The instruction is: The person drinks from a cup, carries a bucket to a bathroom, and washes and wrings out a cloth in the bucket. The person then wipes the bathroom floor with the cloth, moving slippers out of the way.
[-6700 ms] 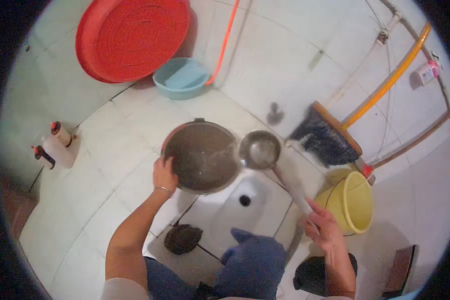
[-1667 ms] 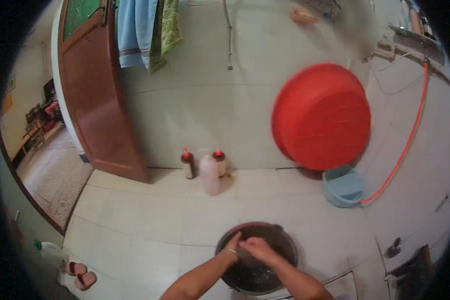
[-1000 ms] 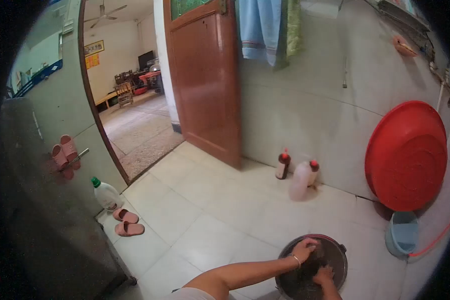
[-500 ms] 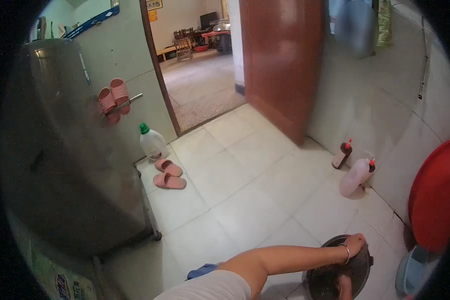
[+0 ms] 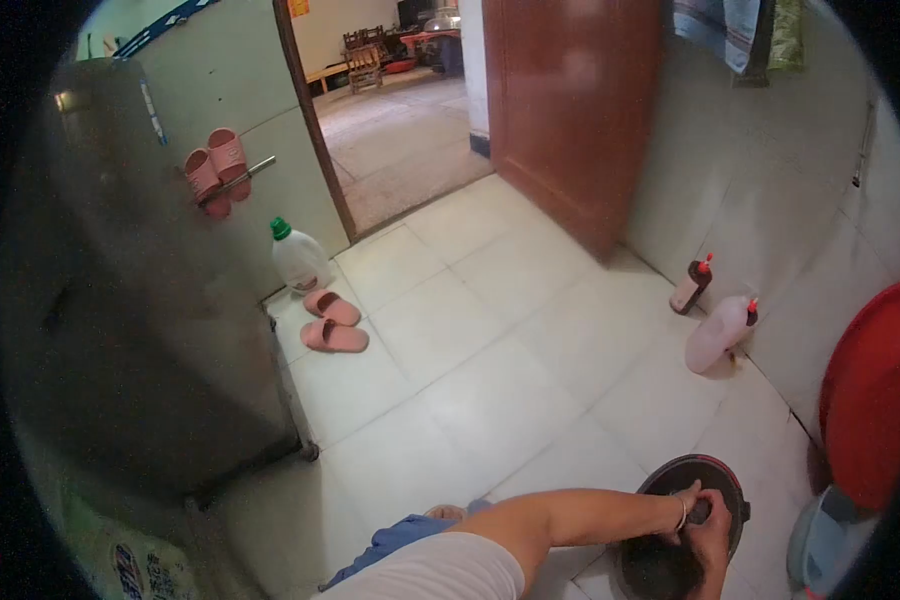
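A dark bucket stands on the tiled floor at the lower right. My left hand, with a bracelet at its wrist, is closed over the bucket's opening. Close against it, my right hand has its fingers curled. Between the two hands shows a small dark lump, gripped by both; its kind cannot be made out. The inside of the bucket looks dark, and its contents are unclear.
A red basin leans at the right wall above a light blue basin. A pink bottle and a dark bottle stand by the wall. Pink slippers and a white jug are at the left.
My left hand has moved from the bucket's far rim down to my right hand. My right hand has come up, and both now meet around the dark lump. The view has tilted slightly downward.
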